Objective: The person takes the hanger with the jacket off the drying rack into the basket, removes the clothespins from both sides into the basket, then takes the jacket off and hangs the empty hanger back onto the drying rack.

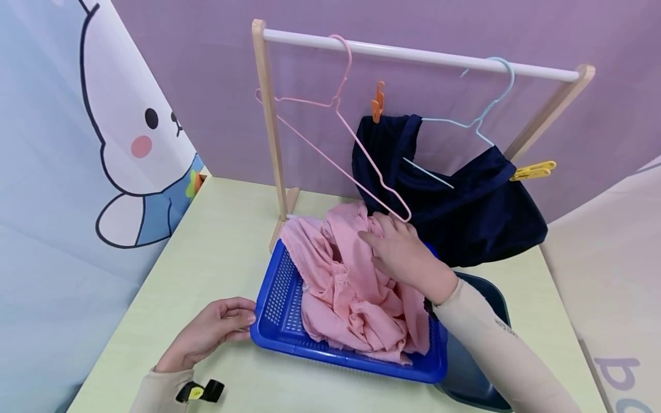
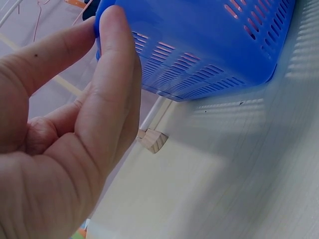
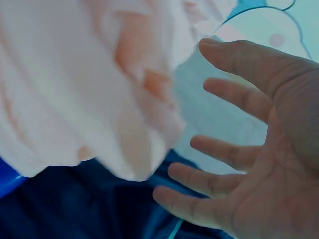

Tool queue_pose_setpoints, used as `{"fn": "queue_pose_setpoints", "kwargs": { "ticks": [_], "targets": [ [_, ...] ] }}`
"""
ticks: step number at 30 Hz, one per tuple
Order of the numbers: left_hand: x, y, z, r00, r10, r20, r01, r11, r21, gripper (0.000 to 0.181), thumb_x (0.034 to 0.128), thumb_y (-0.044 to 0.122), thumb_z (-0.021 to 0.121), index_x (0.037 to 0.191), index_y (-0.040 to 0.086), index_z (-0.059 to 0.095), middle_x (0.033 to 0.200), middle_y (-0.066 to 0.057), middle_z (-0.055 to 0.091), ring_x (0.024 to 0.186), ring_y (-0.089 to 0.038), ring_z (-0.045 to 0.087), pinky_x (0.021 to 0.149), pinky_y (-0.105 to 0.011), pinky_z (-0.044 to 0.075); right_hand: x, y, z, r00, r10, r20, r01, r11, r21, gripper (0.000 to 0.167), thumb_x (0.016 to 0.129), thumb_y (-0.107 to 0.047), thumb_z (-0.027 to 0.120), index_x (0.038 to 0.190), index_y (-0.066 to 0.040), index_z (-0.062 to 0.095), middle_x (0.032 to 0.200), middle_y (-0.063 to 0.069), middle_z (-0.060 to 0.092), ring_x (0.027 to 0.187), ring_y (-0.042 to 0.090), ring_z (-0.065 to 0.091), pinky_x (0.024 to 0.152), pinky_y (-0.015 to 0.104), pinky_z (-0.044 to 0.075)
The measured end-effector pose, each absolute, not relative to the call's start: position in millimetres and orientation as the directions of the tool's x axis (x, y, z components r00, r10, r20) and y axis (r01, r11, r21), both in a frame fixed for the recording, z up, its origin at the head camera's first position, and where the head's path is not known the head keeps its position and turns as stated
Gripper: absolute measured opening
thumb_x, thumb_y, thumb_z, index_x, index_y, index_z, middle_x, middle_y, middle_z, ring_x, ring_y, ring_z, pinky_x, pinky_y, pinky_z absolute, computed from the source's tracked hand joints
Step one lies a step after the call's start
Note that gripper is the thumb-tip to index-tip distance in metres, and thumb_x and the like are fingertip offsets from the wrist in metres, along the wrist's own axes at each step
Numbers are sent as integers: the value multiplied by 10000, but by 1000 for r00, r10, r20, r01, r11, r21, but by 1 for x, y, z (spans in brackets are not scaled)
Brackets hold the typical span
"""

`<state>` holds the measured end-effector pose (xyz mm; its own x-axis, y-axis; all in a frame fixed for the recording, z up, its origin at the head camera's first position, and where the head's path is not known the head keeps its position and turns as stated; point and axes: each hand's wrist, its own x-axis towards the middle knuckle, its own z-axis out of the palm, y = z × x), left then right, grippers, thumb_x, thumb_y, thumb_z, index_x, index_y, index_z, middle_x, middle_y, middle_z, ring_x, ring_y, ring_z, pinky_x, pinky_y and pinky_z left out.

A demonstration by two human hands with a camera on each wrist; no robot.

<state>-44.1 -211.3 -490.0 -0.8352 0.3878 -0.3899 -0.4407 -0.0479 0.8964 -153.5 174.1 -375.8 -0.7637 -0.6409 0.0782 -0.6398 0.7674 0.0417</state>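
Note:
A blue plastic basket (image 1: 279,338) with slotted walls holds a crumpled pink cloth (image 1: 330,275). My left hand (image 1: 217,330) pinches the basket's left front corner; in the left wrist view its thumb and fingers (image 2: 117,55) meet at the blue rim. Over the cloth's back right part is my right hand (image 1: 410,252). The right wrist view shows that hand (image 3: 259,134) with fingers spread and nothing between them, beside the pink cloth (image 3: 89,89). Just behind it, a pink hanger (image 1: 379,178) hangs with its lower corner close to the fingers.
A wooden rack (image 1: 271,120) with a white rail (image 1: 413,53) stands behind. Dark blue velvety clothing (image 1: 465,218) hangs from a light blue hanger (image 1: 490,106), with an orange clothespin (image 1: 378,103) and yellow clothespins (image 1: 534,171). A dark green tub (image 1: 467,367) sits right of the basket.

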Motion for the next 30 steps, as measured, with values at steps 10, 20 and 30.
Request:
{"fn": "queue_pose_setpoints", "kwargs": {
  "ticks": [10, 20, 30],
  "targets": [
    [-45, -211, -488, -833, 396, -386, -438, -47, 898, 382, 970, 106, 676, 1236, -122, 525, 1061, -157, 681, 928, -252, 699, 871, -469, 555, -175, 184, -398, -770, -636, 51, -638, 767, -69, 539, 847, -222, 830, 1333, -123, 619, 1177, 249, 524, 937, 397, 544, 678, 515, 595],
    [-46, -211, -487, -832, 393, -392, -441, -38, 897, 382, 968, 118, 681, 1233, -114, 533, 1057, -158, 683, 924, -255, 698, 873, -464, 558, -191, 176, -412, -726, -670, 153, -677, 736, 11, 363, 888, 120, 645, 1197, -70, 614, 914, 217, 549, 770, 344, 520, 684, 463, 569],
    [-45, -210, -486, -834, 385, -395, -439, -31, 898, 383, 967, 120, 682, 1232, -113, 533, 1046, -149, 685, 910, -242, 694, 861, -457, 569, -200, 172, -415, -674, -690, 264, -721, 692, -31, 167, 829, 133, 684, 896, -19, 693, 746, 127, 552, 722, 248, 597, 581, 320, 538]
  ]
}}
